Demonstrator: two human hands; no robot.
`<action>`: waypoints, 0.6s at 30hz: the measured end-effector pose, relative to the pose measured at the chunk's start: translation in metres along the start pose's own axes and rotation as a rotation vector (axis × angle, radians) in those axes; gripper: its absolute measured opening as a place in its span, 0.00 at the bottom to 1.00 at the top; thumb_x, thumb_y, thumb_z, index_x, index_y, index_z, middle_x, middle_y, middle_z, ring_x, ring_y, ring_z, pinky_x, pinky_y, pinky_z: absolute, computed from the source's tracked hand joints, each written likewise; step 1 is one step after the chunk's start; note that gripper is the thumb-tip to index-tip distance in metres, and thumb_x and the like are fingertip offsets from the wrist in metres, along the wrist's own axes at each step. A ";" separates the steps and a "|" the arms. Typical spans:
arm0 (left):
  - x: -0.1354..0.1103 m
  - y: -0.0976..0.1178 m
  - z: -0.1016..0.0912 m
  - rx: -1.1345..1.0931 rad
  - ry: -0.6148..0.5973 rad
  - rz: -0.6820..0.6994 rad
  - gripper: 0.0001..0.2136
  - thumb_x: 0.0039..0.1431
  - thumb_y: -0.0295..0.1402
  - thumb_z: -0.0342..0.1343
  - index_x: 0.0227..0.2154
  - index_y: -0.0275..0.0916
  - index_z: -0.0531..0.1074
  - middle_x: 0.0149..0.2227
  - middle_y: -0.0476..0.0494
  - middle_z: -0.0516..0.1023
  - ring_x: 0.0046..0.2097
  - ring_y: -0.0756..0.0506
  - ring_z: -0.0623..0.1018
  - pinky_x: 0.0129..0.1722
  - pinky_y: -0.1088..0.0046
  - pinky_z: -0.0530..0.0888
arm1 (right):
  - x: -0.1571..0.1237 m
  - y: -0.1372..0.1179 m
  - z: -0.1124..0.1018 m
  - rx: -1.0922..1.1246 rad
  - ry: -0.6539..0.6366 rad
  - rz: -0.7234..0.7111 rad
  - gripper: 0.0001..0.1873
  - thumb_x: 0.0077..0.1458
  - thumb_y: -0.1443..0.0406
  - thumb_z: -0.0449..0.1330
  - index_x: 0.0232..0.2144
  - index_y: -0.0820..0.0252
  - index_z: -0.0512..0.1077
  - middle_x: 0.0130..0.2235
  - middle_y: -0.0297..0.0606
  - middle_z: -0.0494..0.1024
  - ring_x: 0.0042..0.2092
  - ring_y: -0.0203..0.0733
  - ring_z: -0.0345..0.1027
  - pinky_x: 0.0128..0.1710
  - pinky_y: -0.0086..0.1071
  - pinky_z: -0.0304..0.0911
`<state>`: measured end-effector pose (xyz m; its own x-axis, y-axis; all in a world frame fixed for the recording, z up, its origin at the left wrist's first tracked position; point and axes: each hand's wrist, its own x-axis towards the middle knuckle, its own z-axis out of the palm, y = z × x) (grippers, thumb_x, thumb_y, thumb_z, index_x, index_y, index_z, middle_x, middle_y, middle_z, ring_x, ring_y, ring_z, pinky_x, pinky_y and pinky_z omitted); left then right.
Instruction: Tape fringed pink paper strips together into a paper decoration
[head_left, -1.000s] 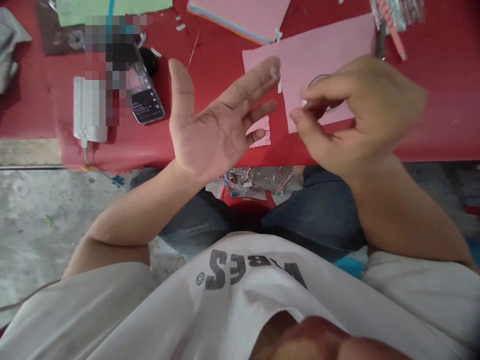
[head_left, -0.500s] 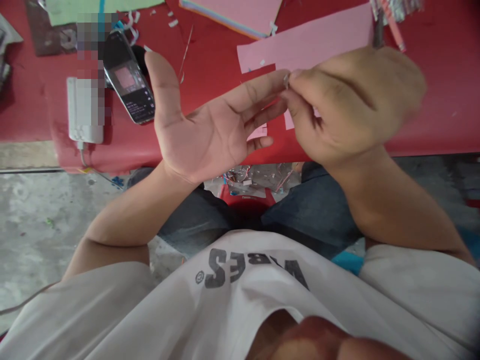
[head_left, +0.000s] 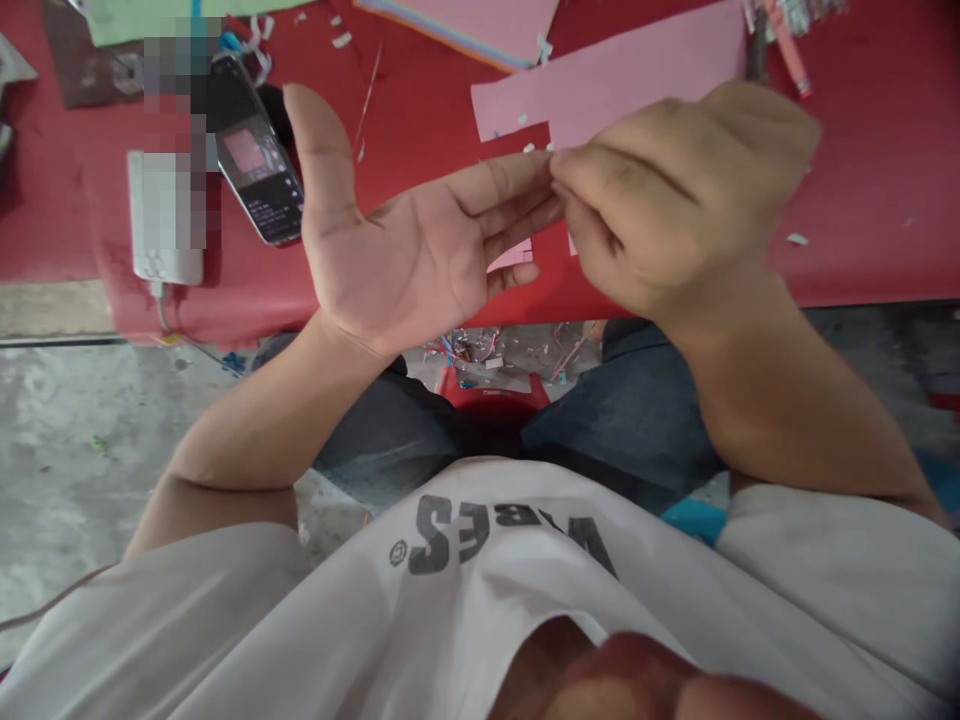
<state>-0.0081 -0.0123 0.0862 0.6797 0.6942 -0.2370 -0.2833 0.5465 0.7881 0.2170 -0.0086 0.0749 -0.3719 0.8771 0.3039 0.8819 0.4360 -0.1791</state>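
Your left hand lies open, palm up, its fingertips touching your right hand, closed in a pinch that hides whatever it holds, over a pink paper sheet on the red bench; this fine fingertip work calls for a steady pinch.

On the red worktop, a phone lies screen-up toward the left end, with a white charger right by the front edge! A pink paper sheet stretches toward the far edge beside a paper stack, and a pink scrap sits near the front edge.
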 end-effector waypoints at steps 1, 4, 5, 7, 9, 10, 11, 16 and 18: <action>0.000 0.001 0.001 0.041 0.008 -0.016 0.58 0.57 0.66 0.06 0.59 0.41 0.76 0.66 0.40 0.75 0.71 0.35 0.71 0.70 0.55 0.74 | -0.002 0.002 0.002 0.004 0.022 -0.010 0.19 0.70 0.51 0.50 0.45 0.42 0.80 0.42 0.32 0.82 0.42 0.43 0.77 0.48 0.46 0.71; 0.000 0.006 0.006 0.101 0.052 -0.032 0.59 0.57 0.65 0.04 0.57 0.41 0.78 0.64 0.39 0.77 0.68 0.34 0.74 0.65 0.55 0.77 | -0.011 0.005 0.009 0.123 0.127 -0.050 0.15 0.70 0.53 0.53 0.47 0.43 0.78 0.45 0.33 0.81 0.44 0.44 0.76 0.47 0.43 0.71; 0.000 0.007 0.007 0.094 0.056 -0.037 0.60 0.57 0.64 0.02 0.57 0.39 0.78 0.64 0.38 0.77 0.68 0.35 0.74 0.65 0.55 0.76 | -0.013 0.004 0.010 0.198 0.177 -0.061 0.13 0.70 0.54 0.54 0.48 0.43 0.78 0.45 0.33 0.80 0.45 0.44 0.76 0.46 0.42 0.71; 0.000 0.007 0.005 0.126 0.050 -0.052 0.56 0.62 0.62 0.05 0.58 0.39 0.76 0.63 0.39 0.78 0.65 0.37 0.78 0.65 0.55 0.76 | -0.017 0.002 0.010 0.338 0.307 -0.063 0.11 0.69 0.56 0.56 0.47 0.44 0.77 0.43 0.34 0.81 0.44 0.44 0.75 0.45 0.41 0.71; 0.003 0.004 -0.006 0.255 0.094 -0.036 0.41 0.71 0.61 0.22 0.60 0.44 0.74 0.61 0.42 0.80 0.57 0.38 0.83 0.61 0.54 0.77 | -0.018 -0.001 0.008 0.422 0.439 -0.028 0.09 0.69 0.57 0.57 0.44 0.45 0.78 0.39 0.35 0.81 0.41 0.45 0.75 0.45 0.43 0.71; 0.006 0.000 -0.014 0.386 0.148 -0.004 0.32 0.72 0.58 0.34 0.59 0.47 0.74 0.58 0.44 0.82 0.51 0.39 0.84 0.56 0.54 0.78 | -0.018 -0.001 0.006 0.455 0.469 0.012 0.09 0.69 0.57 0.58 0.43 0.45 0.79 0.38 0.35 0.82 0.40 0.46 0.75 0.46 0.44 0.71; 0.009 -0.004 -0.023 0.483 0.202 0.021 0.24 0.71 0.54 0.45 0.58 0.49 0.74 0.54 0.44 0.83 0.47 0.40 0.84 0.54 0.54 0.78 | -0.018 -0.002 0.004 0.492 0.470 0.063 0.10 0.70 0.57 0.57 0.43 0.44 0.80 0.37 0.35 0.81 0.40 0.46 0.75 0.46 0.45 0.71; 0.023 -0.028 -0.069 1.270 0.502 0.162 0.26 0.56 0.52 0.65 0.54 0.46 0.76 0.48 0.42 0.81 0.49 0.37 0.77 0.56 0.47 0.70 | -0.014 0.006 0.005 0.700 0.363 0.252 0.10 0.69 0.54 0.59 0.42 0.38 0.82 0.37 0.32 0.81 0.38 0.48 0.76 0.40 0.48 0.73; 0.026 -0.034 -0.080 1.371 0.511 0.118 0.31 0.51 0.56 0.66 0.54 0.45 0.75 0.53 0.40 0.79 0.54 0.34 0.73 0.60 0.43 0.66 | -0.013 0.013 0.012 0.748 0.331 0.259 0.08 0.65 0.53 0.63 0.40 0.40 0.83 0.35 0.32 0.81 0.36 0.47 0.76 0.38 0.47 0.72</action>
<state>-0.0343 0.0244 0.0076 0.3074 0.9486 -0.0756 0.7300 -0.1842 0.6581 0.2293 -0.0119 0.0573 0.0212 0.9140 0.4052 0.4610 0.3507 -0.8152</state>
